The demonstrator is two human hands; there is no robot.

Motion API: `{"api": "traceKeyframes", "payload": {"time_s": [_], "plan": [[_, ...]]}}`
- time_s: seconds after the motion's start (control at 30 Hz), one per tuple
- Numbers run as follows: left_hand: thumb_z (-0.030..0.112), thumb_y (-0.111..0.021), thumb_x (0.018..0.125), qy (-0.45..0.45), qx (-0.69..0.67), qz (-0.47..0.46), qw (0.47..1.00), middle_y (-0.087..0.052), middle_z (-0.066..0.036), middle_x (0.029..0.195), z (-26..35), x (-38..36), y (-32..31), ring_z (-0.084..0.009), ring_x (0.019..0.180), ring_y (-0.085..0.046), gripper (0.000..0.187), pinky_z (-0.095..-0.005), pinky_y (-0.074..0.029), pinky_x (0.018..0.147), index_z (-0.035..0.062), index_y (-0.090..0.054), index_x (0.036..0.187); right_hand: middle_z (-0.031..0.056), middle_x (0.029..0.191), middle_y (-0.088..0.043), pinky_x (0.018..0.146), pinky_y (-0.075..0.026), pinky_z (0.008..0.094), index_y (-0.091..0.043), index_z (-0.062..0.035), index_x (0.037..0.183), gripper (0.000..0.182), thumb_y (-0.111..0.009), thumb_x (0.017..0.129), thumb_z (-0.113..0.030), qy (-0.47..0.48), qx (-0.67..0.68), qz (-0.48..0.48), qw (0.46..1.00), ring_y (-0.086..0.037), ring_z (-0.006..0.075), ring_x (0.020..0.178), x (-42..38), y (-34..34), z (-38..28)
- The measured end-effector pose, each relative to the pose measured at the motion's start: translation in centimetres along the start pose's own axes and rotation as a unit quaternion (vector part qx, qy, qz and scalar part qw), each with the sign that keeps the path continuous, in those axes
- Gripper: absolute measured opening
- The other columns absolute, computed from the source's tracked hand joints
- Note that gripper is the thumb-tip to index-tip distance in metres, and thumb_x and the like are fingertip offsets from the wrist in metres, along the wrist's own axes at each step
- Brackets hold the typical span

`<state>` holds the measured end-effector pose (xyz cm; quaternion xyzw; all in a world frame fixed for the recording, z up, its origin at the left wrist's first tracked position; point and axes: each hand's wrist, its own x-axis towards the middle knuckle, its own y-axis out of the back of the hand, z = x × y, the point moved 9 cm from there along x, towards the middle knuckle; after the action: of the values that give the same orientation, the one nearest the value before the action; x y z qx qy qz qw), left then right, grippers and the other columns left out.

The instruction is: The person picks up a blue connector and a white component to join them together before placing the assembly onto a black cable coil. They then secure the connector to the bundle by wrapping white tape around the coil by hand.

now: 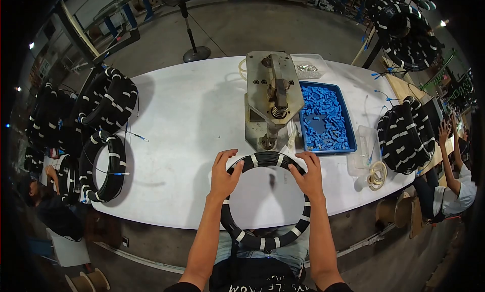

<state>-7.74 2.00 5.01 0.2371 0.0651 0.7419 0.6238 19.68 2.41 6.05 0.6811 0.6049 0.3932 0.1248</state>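
A coil of black cable (268,159), bound with several white tape bands, lies partly on the white table and reaches over its near edge toward my lap. My left hand (225,175) grips the upper left of this ring, thumb on the cable and fingers around the outer side. On the upper right, my right hand (309,176) holds it in much the same way. Just beyond the coil stands a metal hand press (273,90) with a lever on top. The coil's far edge is close to the press's base.
A blue tray (352,143) of small blue connectors sits right of the press, near a clear box (318,62) of small metal parts. More cable coils (103,165) stand at left and at right (406,135). Other people work at both sides. A tape roll (377,176) lies near the right edge.
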Motion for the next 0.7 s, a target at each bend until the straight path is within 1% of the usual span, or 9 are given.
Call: {"api": "traceKeyframes", "payload": {"time_s": [0.13, 0.2, 0.23, 0.3, 0.4, 0.47, 0.5, 0.57, 0.7], "plan": [[0.013, -0.067, 0.086, -0.005, 0.042, 0.014, 0.999, -0.06, -0.016, 0.111, -0.3, -1.0, 0.1, -0.0343, 0.104, -0.06, 0.032, -0.041, -0.048, 0.09, 0.0002, -0.061, 0.115, 0.0154, 0.113, -0.057, 0.092, -0.044, 0.0441, -0.063, -0.005, 0.111, 0.037, -0.076, 0.078, -0.018, -0.035, 0.006, -0.007, 0.999, -0.053, 0.0352, 0.105, -0.9, 0.0, 0.3], [0.015, -0.068, 0.085, 0.01, 0.102, -0.01, 0.995, -0.06, -0.016, 0.112, -1.5, -1.1, -0.7, -0.0348, 0.102, -0.06, 0.034, -0.0413, -0.049, 0.089, 0.0003, -0.061, 0.115, 0.0157, 0.113, -0.057, 0.093, -0.044, 0.044, -0.063, -0.005, 0.112, 0.038, -0.075, 0.079, -0.018, -0.042, -0.013, -0.016, 0.999, -0.053, 0.0354, 0.106, -1.3, -0.2, 0.8], [0.015, -0.068, 0.085, 0.009, 0.101, -0.01, 0.995, -0.06, -0.016, 0.112, -1.6, -0.9, -0.8, -0.0348, 0.102, -0.06, 0.034, -0.0413, -0.049, 0.089, 0.0003, -0.061, 0.115, 0.0163, 0.112, -0.057, 0.092, -0.044, 0.0439, -0.061, -0.005, 0.114, 0.04, -0.075, 0.079, -0.017, -0.054, -0.016, -0.022, 0.998, -0.054, 0.0358, 0.105, -1.5, -0.7, 1.6], [0.015, -0.067, 0.085, 0.071, 0.084, -0.055, 0.992, -0.06, -0.018, 0.11, -2.7, -0.7, -1.5, -0.0329, 0.102, -0.061, 0.035, -0.0406, -0.048, 0.091, -0.0004, -0.06, 0.115, 0.0169, 0.112, -0.057, 0.091, -0.045, 0.0437, -0.06, -0.0049, 0.117, 0.042, -0.075, 0.079, -0.017, -0.069, -0.018, -0.029, 0.997, -0.054, 0.0361, 0.105, -1.6, -1.1, 2.2], [0.018, -0.064, 0.087, 0.07, 0.103, -0.076, 0.989, -0.06, -0.018, 0.11, -2.9, -0.5, -2.4, -0.0346, 0.1, -0.061, 0.033, -0.0409, -0.049, 0.088, 0.0, -0.061, 0.114, 0.018, 0.112, -0.056, 0.09, -0.045, 0.0434, -0.058, -0.0039, 0.119, 0.047, -0.075, 0.078, -0.018, -0.098, -0.001, -0.06, 0.993, -0.054, 0.0372, 0.104, -1.4, -1.4, 2.8], [0.019, -0.063, 0.087, 0.066, 0.121, -0.079, 0.987, -0.06, -0.018, 0.11, -2.9, -0.4, -2.6, -0.0354, 0.1, -0.061, 0.032, -0.0413, -0.049, 0.087, 0.0004, -0.061, 0.113, 0.0159, 0.113, -0.056, 0.084, -0.05, 0.0383, -0.058, -0.0018, 0.119, 0.046, -0.075, 0.079, -0.017, -0.09, -0.005, -0.05, 0.995, -0.059, 0.0318, 0.096, -1.6, -1.5, 3.2], [0.02, -0.062, 0.087, 0.062, 0.14, -0.083, 0.985, -0.059, -0.018, 0.11, -2.8, -0.5, -2.7, -0.0363, 0.099, -0.061, 0.031, -0.0416, -0.049, 0.086, 0.0008, -0.062, 0.112, 0.0159, 0.113, -0.056, 0.084, -0.05, 0.0383, -0.058, -0.0018, 0.119, 0.046, -0.075, 0.079, -0.017, -0.093, -0.005, -0.05, 0.994, -0.059, 0.0318, 0.096, -1.7, -1.5, 3.1], [0.02, -0.062, 0.087, 0.057, 0.149, -0.081, 0.984, -0.06, -0.018, 0.111, -2.8, -0.7, -2.8, -0.0369, 0.099, -0.06, 0.031, -0.0419, -0.049, 0.086, 0.0012, -0.062, 0.112, 0.0184, 0.112, -0.056, 0.089, -0.046, 0.0441, -0.058, -0.0013, 0.118, 0.048, -0.075, 0.077, -0.018, -0.131, 0.025, -0.054, 0.99, -0.055, 0.0378, 0.102, -1.7, -1.5, 3.4], [0.02, -0.062, 0.087, 0.049, 0.162, -0.073, 0.983, -0.06, -0.018, 0.111, -2.4, -0.6, -2.7, -0.0374, 0.099, -0.06, 0.03, -0.0424, -0.049, 0.086, 0.0017, -0.062, 0.111, 0.0184, 0.112, -0.056, 0.09, -0.046, 0.0438, -0.058, -0.0012, 0.118, 0.047, -0.075, 0.078, -0.018, -0.13, 0.029, -0.052, 0.99, -0.055, 0.0378, 0.102, -1.6, -1.4, 3.4]]}}
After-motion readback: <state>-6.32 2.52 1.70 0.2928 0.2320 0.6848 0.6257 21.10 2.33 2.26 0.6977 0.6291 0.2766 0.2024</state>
